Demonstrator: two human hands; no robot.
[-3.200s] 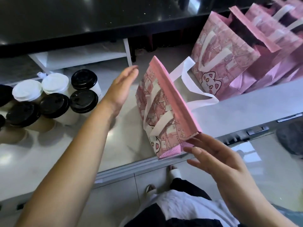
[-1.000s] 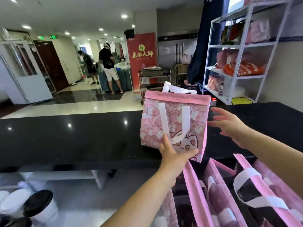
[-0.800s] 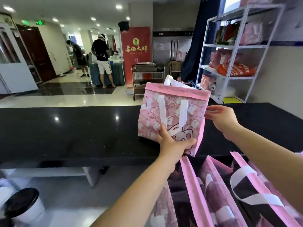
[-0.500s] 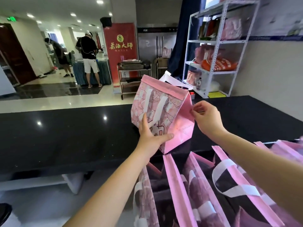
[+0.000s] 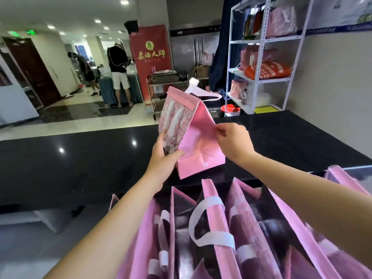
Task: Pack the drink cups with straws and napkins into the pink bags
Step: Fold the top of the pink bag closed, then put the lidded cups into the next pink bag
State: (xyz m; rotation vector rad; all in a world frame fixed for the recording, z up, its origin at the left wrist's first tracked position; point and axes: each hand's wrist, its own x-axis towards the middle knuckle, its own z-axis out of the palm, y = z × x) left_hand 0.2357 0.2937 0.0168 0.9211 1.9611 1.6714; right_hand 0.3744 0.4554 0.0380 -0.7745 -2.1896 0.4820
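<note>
A folded pink bag (image 5: 193, 137) with white handles and a cartoon print is held up over the black counter (image 5: 80, 162), its plain pink side panel turned toward me. My left hand (image 5: 164, 156) grips the bag's lower front corner, thumb on the printed face. My right hand (image 5: 231, 141) pinches the side panel's edge. Several open pink bags (image 5: 217, 234) stand in a row below my arms. No drink cups, straws or napkins are in view.
A white metal shelf rack (image 5: 261, 57) with pink and orange packages stands at the back right. A red banner (image 5: 151, 57) and a cart (image 5: 167, 85) stand behind the counter. Two people (image 5: 118, 67) stand far off at a table.
The view swung up from the cups to the counter. The bag turned from its printed face to its side panel. My right hand came from beside the bag to pinch the side panel.
</note>
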